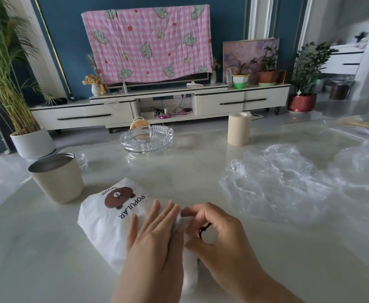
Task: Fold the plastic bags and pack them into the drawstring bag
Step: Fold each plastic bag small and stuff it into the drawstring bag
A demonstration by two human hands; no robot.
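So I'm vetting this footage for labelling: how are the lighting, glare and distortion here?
Head view: soft, even daylight with faint shadows; glare sheens the glossy table at far right; wide-angle distortion bows the room's edges; the clear plastic bags look low-contrast; the left hand, right hand and drawstring bag are sharp.

One wide head-worn view — facing forward and down over the table close below, blue wall far ahead.
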